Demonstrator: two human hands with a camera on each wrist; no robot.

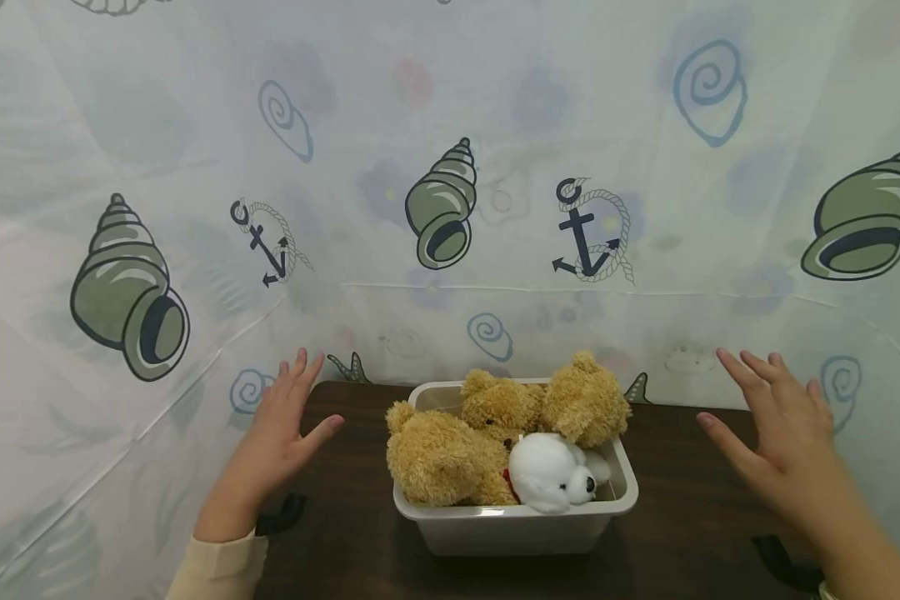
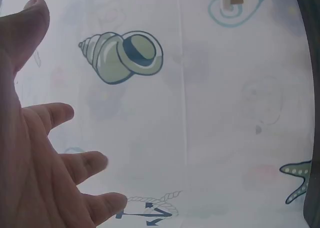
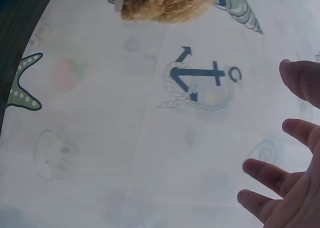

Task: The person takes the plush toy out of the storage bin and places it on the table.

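Waiting looks to be the step in hand: the left hand (image 1: 281, 437) and right hand (image 1: 783, 442) hang on either side of the bin (image 1: 510, 533), touching nothing, each grip empty with its fingers spread apart, so handling anything there would call for reaching inward and closing the fingers. The bin stands on the dark tabletop (image 1: 345, 483), crowded with curly tan bears (image 1: 431, 458) at left and back, while a smooth white toy (image 1: 543, 467) lies front right, black nose pointing right, red showing at its neck.
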